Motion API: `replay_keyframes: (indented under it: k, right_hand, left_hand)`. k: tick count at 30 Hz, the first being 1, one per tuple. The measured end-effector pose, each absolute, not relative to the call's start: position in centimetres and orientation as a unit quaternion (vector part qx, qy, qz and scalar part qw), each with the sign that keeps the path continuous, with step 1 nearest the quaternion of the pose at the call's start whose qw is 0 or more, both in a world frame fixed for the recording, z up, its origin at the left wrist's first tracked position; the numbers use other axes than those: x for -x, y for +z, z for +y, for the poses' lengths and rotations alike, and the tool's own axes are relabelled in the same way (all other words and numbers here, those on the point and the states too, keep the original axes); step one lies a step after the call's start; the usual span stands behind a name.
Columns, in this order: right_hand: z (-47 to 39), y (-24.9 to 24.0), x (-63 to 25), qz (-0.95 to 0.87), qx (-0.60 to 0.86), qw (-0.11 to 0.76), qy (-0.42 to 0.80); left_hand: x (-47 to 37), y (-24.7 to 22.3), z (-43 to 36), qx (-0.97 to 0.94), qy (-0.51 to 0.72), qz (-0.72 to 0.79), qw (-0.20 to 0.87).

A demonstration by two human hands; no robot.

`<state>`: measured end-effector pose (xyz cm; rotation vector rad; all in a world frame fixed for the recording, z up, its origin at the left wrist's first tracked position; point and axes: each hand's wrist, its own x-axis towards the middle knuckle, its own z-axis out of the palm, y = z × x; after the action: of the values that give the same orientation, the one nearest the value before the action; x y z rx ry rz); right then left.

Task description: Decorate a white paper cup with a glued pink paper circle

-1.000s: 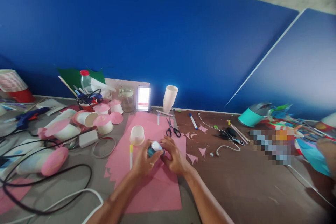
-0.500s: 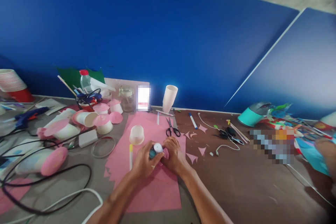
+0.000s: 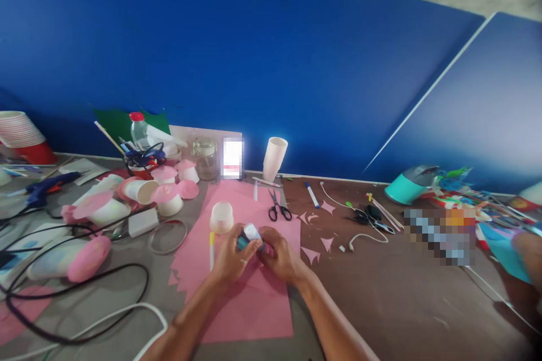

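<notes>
A blue partition [image 3: 237,56] fills most of the upper frame on my remote view. Below it, a tabletop [image 3: 381,299], grey at the lower left and brown at the right, runs across the bottom. Overlapping sheets of pink paper [image 3: 254,318] lie at lower centre. At middle left I see paper cups [image 3: 170,207] fitted with pink discs, among cords and other clutter.

The person's left hand [image 3: 231,254] and right hand [image 3: 280,255] meet over the paper, just below the centre of the frame. Between them is a small teal object with a white top [image 3: 251,232]. The left fingers are wrapped around it, the thumb across its near side; the right hand is curled close against its right side, over a bit of pink, and I cannot tell what that hand grips.

A tall pale cup [image 3: 275,159] leans against the partition near centre. A short white cup [image 3: 221,218] sits just up and left of the left hand, and black-handled scissors [image 3: 273,212] lie above the right. A yellow-capped marker [image 3: 212,251] lies beside the left hand; pink scraps [image 3: 311,255] are scattered right of the paper.
</notes>
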<state>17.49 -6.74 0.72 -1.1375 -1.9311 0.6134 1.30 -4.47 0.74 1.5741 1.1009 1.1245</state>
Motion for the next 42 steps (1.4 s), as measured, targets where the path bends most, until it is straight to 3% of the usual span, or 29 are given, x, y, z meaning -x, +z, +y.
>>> replay_keyframes:
  k: [7,15,23,31,38,42]
  right_hand:
    - [-6.6,-0.7,-17.1,-0.743,0.522,0.411,0.077]
    - [-6.6,0.2,-17.5,-0.762,0.444,0.414,0.225]
    - [-6.5,-0.6,-17.2,-0.748,0.521,0.402,0.089]
    - [-7.2,1.0,-16.8,-0.693,0.481,0.411,0.346]
    - [-6.8,0.8,-17.7,-0.590,0.484,0.500,0.410]
    - [-6.8,0.5,-18.5,-0.510,0.429,0.542,0.512]
  left_hand:
    - [-1.3,1.4,-4.5,-0.635,0.447,0.451,0.441]
    - [-1.1,1.1,-4.2,-0.624,0.463,0.463,0.426]
    - [-1.4,1.4,-4.6,-0.630,0.448,0.454,0.443]
    - [-1.3,1.6,-4.3,-0.601,0.461,0.442,0.480]
    - [-1.4,1.8,-4.4,-0.456,0.507,0.436,0.588]
    - [-1.4,1.8,-4.1,-0.352,0.524,0.421,0.651]
